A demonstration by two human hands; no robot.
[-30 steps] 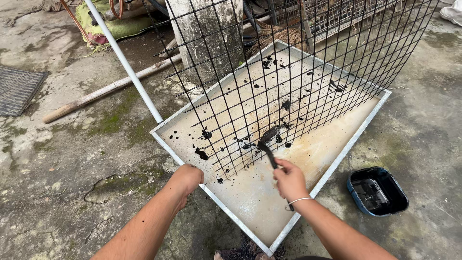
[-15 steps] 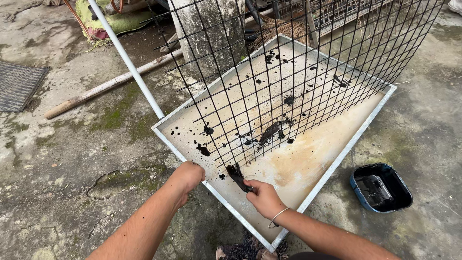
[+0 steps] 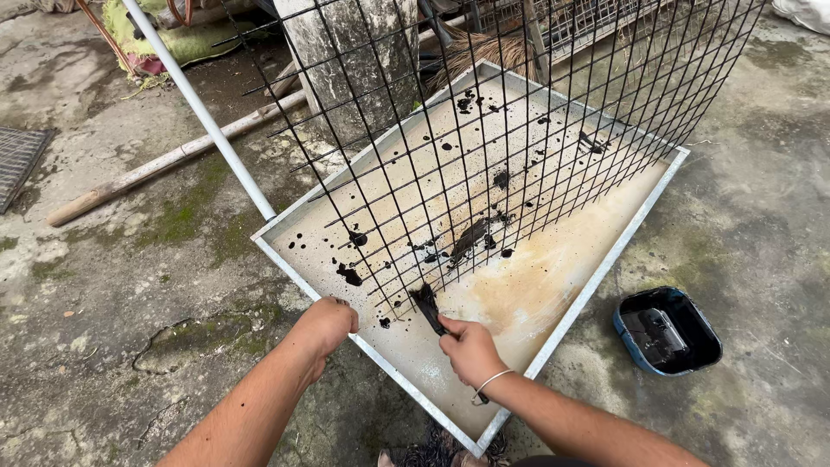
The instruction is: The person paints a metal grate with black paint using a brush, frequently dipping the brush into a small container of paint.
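Note:
A black wire mesh panel (image 3: 519, 130) stands tilted in a shallow metal tray (image 3: 596, 268) spattered with black paint. My left hand (image 3: 327, 324) grips the panel's lower corner at the tray's near left rim. My right hand (image 3: 469, 348) holds a paintbrush (image 3: 427, 307) with black bristles, its tip against the bottom edge of the mesh. A thin bracelet sits on my right wrist.
A blue tub (image 3: 667, 330) of black paint sits on the concrete to the right. A white pipe (image 3: 199, 108) leans at the tray's left corner, with a wooden pole (image 3: 164, 164) on the ground, a concrete post (image 3: 346, 60) behind, and a metal grate (image 3: 17, 160) at far left.
My right hand pulled the brush from the mesh's middle down and left to its bottom edge. My left hand stayed on the corner.

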